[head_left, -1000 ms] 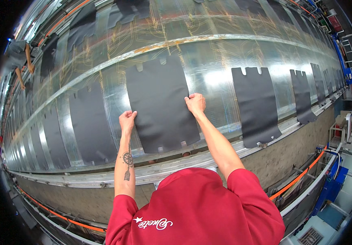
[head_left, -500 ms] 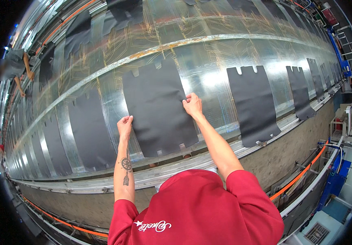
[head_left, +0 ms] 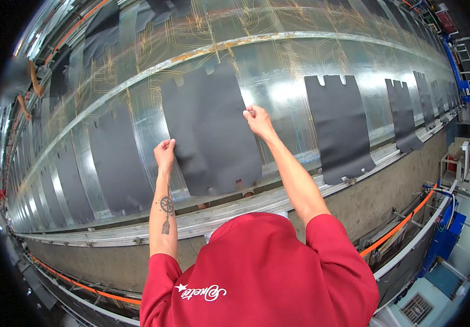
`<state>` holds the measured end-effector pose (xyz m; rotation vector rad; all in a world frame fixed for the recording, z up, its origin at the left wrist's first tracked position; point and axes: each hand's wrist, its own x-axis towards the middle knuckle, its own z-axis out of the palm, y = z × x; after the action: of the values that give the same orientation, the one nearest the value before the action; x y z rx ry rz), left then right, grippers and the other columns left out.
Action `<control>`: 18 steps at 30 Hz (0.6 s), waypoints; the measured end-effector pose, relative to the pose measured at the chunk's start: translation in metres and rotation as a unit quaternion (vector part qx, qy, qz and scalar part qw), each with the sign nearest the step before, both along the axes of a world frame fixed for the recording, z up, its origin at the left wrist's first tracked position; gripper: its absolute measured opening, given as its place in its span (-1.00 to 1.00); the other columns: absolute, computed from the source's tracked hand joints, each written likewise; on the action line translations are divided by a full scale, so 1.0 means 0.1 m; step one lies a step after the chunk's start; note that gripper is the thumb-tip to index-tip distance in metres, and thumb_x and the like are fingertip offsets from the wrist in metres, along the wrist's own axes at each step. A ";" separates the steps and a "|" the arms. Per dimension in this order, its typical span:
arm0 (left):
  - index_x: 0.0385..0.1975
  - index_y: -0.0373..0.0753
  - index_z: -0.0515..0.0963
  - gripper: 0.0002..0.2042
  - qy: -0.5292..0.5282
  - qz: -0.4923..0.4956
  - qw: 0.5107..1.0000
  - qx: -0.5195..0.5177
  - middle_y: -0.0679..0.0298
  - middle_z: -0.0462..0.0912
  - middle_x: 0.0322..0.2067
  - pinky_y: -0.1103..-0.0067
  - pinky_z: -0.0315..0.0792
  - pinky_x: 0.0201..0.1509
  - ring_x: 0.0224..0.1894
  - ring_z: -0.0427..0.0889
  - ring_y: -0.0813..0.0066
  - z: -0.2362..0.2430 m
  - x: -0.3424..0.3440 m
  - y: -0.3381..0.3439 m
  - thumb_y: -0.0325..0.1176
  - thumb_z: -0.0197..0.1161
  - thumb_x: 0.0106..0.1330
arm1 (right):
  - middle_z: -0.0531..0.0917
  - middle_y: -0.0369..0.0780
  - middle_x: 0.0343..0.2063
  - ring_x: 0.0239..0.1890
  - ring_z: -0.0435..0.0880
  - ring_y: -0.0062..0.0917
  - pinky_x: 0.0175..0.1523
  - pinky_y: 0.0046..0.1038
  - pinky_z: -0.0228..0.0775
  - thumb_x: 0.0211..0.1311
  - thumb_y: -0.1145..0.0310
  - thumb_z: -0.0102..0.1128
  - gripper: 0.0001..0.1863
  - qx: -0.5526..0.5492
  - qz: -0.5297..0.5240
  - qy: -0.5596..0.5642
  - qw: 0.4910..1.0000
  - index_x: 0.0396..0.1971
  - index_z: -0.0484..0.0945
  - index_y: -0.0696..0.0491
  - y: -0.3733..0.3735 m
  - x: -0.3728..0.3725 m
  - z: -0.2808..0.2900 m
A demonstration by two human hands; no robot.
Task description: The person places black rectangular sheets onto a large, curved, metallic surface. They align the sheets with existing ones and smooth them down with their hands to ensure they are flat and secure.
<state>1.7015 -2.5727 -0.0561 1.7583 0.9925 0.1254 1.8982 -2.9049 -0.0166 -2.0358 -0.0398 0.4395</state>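
Observation:
A dark grey, flexible sheet [head_left: 210, 128] with notched ends lies in front of me on a shiny metal table [head_left: 278, 117]. My left hand [head_left: 164, 154] pinches its left edge between closed fingertips. Higher up on the opposite side, my right hand [head_left: 259, 122] is closed at the sheet's right edge, thumb and fingers together. Soft creases run across the sheet near its middle. Its near end reaches toward the table's front rail, where small cutouts show.
Similar sheets lie in a row, including a sheet to the right [head_left: 337, 128] and a sheet to the left [head_left: 117, 161]. A raised metal strip [head_left: 207, 50] runs along the table behind them. Another person [head_left: 19, 82] works at the far left. Metal rails [head_left: 98, 235] edge the near side.
My right hand has slid slightly farther up the sheet's right edge. My left hand stays at the left edge. The whole view has shifted a little.

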 end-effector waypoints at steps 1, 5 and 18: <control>-0.10 -0.44 0.64 -0.69 0.006 -0.001 1.000 -0.008 0.27 0.73 -0.32 0.67 0.47 -0.19 -0.31 0.61 0.63 0.05 0.00 -0.03 -0.32 0.39 0.31 | 0.75 -0.15 -0.43 -0.39 0.68 -0.54 -0.24 -0.41 0.51 0.26 0.16 0.32 -0.63 -0.001 -0.008 -0.009 1.000 -0.17 0.67 0.19 -0.05 -0.06 -0.06; -0.07 -0.46 0.63 -0.68 -0.015 -0.014 1.000 -0.018 0.25 0.73 -0.30 0.65 0.50 -0.19 -0.31 0.63 0.58 0.20 0.02 -0.08 -0.34 0.39 0.30 | 0.77 -0.08 -0.35 -0.32 0.74 -0.47 -0.18 -0.40 0.57 0.22 0.13 0.35 -0.56 -0.035 0.027 0.062 0.997 -0.11 0.67 0.22 -0.22 -0.17 -0.21; -0.74 -0.30 0.40 -0.46 0.208 -0.184 0.954 0.114 0.23 0.43 -0.74 0.37 0.34 -0.48 -0.62 0.35 0.52 0.51 -0.62 -0.48 0.02 0.53 0.04 | 0.37 -0.34 -0.73 -0.60 0.30 -0.70 -0.49 -0.41 0.26 0.13 0.14 0.45 -0.54 -0.074 0.122 0.086 0.986 -0.64 0.45 0.18 -0.77 -1.16 -0.16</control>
<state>1.6399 -2.6210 -0.0050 2.2093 0.9493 -0.3977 1.7819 -2.9821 -0.0327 -2.1390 -0.1572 0.7924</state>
